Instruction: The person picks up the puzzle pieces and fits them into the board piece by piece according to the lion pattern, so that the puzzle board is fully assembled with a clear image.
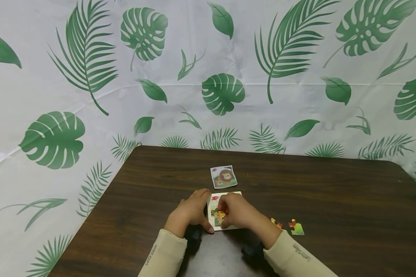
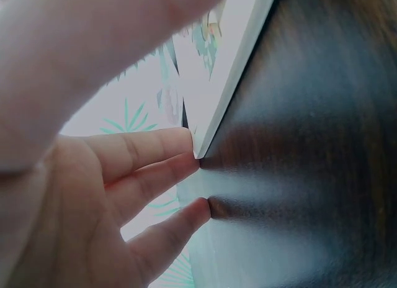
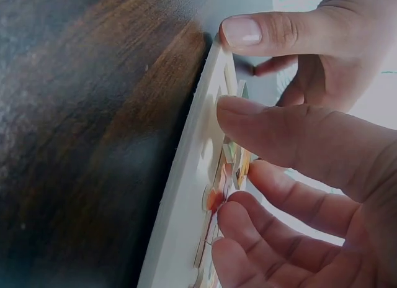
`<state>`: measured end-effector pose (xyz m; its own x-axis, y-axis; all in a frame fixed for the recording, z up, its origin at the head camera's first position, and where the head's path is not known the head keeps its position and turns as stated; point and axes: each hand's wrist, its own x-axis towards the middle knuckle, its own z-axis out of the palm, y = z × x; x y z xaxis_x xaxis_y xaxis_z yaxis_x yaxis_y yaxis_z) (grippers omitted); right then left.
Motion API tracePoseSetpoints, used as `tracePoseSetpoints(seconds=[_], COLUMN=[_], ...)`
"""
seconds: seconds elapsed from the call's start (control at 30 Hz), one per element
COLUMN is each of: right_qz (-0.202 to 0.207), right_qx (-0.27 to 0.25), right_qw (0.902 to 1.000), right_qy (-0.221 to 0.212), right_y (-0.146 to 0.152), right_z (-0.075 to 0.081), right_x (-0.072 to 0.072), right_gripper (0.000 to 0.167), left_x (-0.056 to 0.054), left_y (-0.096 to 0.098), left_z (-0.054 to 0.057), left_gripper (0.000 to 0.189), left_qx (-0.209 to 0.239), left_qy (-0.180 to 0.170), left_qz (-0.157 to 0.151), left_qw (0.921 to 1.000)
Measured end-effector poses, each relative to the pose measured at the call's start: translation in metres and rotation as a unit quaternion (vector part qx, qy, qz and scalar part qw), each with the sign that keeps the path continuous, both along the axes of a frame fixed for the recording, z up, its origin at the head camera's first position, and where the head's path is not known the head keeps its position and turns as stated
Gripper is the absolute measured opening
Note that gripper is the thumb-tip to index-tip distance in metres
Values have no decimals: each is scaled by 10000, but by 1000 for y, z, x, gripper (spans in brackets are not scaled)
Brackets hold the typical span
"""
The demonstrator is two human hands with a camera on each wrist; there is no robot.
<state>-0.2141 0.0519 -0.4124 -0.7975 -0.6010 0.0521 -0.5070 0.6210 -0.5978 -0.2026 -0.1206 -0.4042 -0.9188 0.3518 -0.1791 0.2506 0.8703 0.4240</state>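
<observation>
A small white-framed jigsaw board (image 1: 211, 222) lies on the table, partly filled with coloured pieces. My left hand (image 1: 192, 209) spans its left side, thumb at the near corner and straight fingertips at the far corner; the left wrist view shows those fingers beside the board's edge (image 2: 232, 64). Over the board, my right hand (image 1: 239, 212) pinches a colourful puzzle piece (image 3: 243, 170) between thumb and fingers. The piece stands tilted against the board in the right wrist view, and the hand covers much of the board's right side in the head view.
Behind the board lies a square picture card (image 1: 224, 177) with a lion on it. Two loose puzzle pieces, one green and red (image 1: 297, 227) and one partly behind the right forearm (image 1: 276, 223), lie to the right on the dark wooden table (image 1: 332, 192). A leaf-print cloth (image 1: 194, 57) hangs behind.
</observation>
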Motion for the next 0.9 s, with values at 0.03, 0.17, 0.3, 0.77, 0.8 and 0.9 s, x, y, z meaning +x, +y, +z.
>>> tracePoseSetpoints(seconds=[0.03, 0.17, 0.3, 0.77, 0.8, 0.9], right_qz=[-22, -19, 16, -69, -75, -88], right_qx=[55, 131, 183, 567, 594, 644], right_qw=[10000, 9999, 9998, 9983, 9981, 9978], right_qy=[-12, -73, -28, 117, 117, 131], right_y=[-1, -4, -7, -14, -14, -14], right_z=[-1, 1, 3, 5, 5, 6], right_x=[-1, 0, 2, 3, 3, 3], right_gripper=[39, 39, 39, 39, 39, 39], left_x=[0, 0, 0, 0, 0, 1], left_y=[0, 0, -1, 0, 0, -1], left_z=[0, -1, -1, -1, -1, 0], left_gripper=[101, 101, 100, 101, 101, 99], left_qx=[-7, -3, 22, -11, -6, 28], left_qy=[-12, -20, -13, 4, 1, 40], left_qz=[-8, -32, -26, -25, -28, -60], left_qw=[10000, 10000, 10000, 10000, 10000, 10000])
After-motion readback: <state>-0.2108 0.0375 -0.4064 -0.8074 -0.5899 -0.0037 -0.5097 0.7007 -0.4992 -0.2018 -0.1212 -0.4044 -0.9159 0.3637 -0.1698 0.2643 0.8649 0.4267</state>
